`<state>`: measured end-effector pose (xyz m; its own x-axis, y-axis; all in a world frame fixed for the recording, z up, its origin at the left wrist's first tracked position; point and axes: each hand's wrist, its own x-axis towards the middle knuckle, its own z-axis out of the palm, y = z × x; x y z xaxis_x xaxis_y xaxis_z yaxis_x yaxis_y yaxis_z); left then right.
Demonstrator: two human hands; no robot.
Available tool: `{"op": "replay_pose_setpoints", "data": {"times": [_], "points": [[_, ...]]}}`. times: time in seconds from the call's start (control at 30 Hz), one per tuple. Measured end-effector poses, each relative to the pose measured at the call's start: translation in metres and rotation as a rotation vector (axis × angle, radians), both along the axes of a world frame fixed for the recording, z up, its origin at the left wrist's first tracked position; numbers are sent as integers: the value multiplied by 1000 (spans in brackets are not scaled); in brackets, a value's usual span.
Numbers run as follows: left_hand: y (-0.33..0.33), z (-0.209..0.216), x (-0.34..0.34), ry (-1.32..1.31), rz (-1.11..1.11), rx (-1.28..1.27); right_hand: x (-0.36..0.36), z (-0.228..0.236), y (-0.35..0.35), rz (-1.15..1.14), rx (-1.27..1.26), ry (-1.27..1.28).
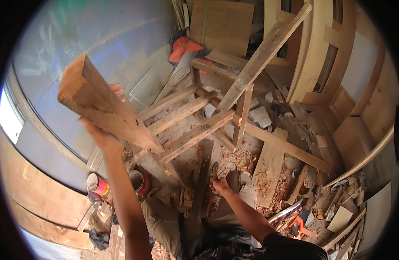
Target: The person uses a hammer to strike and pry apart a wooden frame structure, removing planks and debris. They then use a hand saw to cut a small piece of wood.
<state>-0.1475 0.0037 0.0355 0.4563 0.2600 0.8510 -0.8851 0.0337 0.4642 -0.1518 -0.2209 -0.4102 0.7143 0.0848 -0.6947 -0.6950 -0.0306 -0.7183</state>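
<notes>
A thick wooden post (95, 102) slants up toward me on the left. My left hand (103, 135) is closed around it, with the palm below and fingertips showing on its far side. The post's lower end meets a wooden frame (197, 135) of rails and uprights, tilted on the floor in front of me. Low in the middle, my right hand (220, 186) is closed on a small dark-tipped tool (215, 169). Only the tool's upper part sticks out of the fist, so its exact kind is unclear. This hand is over my knee, apart from the frame.
A long plank (269, 56) rises from the frame toward the upper right. Two paint cans (98, 185) stand at the left. Wood shavings (239, 160) and offcuts litter the floor. An orange-handled tool (297, 225) lies at lower right. Door-like panels (321, 52) lean at the right.
</notes>
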Motion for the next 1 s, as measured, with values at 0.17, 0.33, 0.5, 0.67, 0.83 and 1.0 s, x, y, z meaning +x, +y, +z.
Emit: {"op": "replay_pose_setpoints", "data": {"times": [0.17,0.33,0.5,0.67,0.83,1.0], "points": [[17,7,8,-85,-157,171,50,16,-16,455,-663,-186],[3,7,7,-63,-193,92,89,87,-69,-62,-908,-937],[15,6,-2,-14,-133,83,129,404,-155,-808,-455,-1614],[3,5,3,-34,-182,-9,167,571,-261,-866,-523,-1670],[9,-8,15,-144,-148,57,165,520,-279,-732,-459,-1810],[9,-110,21,125,296,-198,80,352,-210,-659,-122,-1333]]}}
